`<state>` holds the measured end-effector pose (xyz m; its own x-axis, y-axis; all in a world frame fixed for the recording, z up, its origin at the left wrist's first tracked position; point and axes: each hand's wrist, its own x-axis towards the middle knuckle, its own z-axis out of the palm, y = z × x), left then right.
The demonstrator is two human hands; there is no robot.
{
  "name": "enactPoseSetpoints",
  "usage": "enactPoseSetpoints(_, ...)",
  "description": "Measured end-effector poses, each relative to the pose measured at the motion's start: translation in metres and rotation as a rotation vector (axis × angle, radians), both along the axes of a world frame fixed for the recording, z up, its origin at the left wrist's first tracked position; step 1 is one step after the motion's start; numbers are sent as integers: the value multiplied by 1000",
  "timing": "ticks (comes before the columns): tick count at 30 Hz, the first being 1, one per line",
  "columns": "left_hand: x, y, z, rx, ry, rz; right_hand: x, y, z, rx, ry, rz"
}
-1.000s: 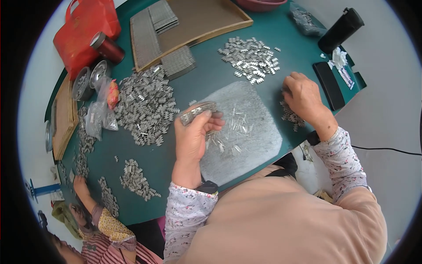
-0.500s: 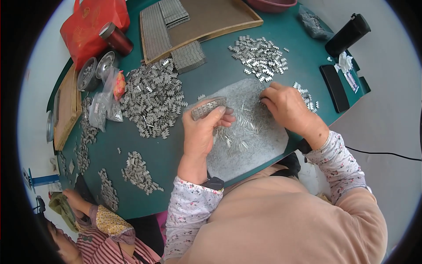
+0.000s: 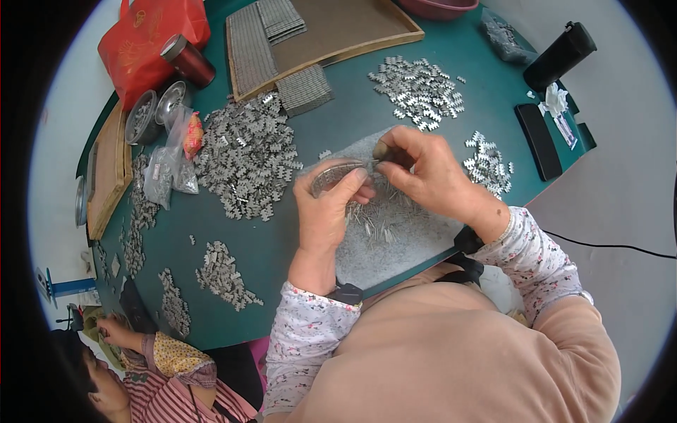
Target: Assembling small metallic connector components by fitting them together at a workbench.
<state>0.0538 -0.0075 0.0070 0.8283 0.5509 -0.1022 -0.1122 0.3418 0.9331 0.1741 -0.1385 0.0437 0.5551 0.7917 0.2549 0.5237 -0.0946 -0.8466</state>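
Observation:
My left hand [image 3: 319,222] is closed round a curved grey strip of linked metal pieces [image 3: 330,175], with the thumb pressed along its near side. At the strip's right end, the thumb and forefinger of my right hand [image 3: 434,173] are pinched together. What they hold, if anything, is too small to make out; a dark covering shows on a fingertip. Below both hands, thin silvery pins [image 3: 381,224] lie scattered on a grey felt-like mat [image 3: 363,264]. My right hand hides part of the pins and the mat.
Toothed metal pieces form a large heap [image 3: 247,155] on the left and smaller heaps [image 3: 419,88] farther back. A wooden-edged tray [image 3: 352,42] holds finished-looking strips. A black phone [image 3: 537,141] and black bottle [image 3: 560,56] stand right. Another person's hand [image 3: 116,331] shows lower left.
My right hand has moved left from over the mat's right side to the end of the strip. My left hand keeps its hold; the strip has turned slightly.

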Motion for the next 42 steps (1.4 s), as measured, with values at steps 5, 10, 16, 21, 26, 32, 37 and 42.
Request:
enactPoseSetpoints(5, 0, 0, 0, -39, -15, -1, -5, 3, 0, -56, 53, 20)
enactPoseSetpoints(10, -1, 0, 0, -11, -2, -28, -10, 2, -6, -31, 135, -8)
enactPoseSetpoints(16, -1, 0, 2, -21, -20, -88, -7, -1, -13, -27, 321, -3)
enactPoseSetpoints(21, -2, 1, 3, -38, -19, -68, -9, 0, -5, -22, 340, 8)
enactPoseSetpoints(26, -6, 9, 9, -58, 7, -15, 5, -3, -3, -13, 3, 40)
enactPoseSetpoints(32, -6, 15, 6, -79, 19, 79, 22, 9, -13, -170, -671, 65)
enactPoseSetpoints(37, -7, 16, 6, -76, 25, 89, 14, 11, -16, -356, -744, 127)
enactPoseSetpoints(42, -7, 16, 2, -28, 18, 76, 10, 17, -18, -329, -725, 60)
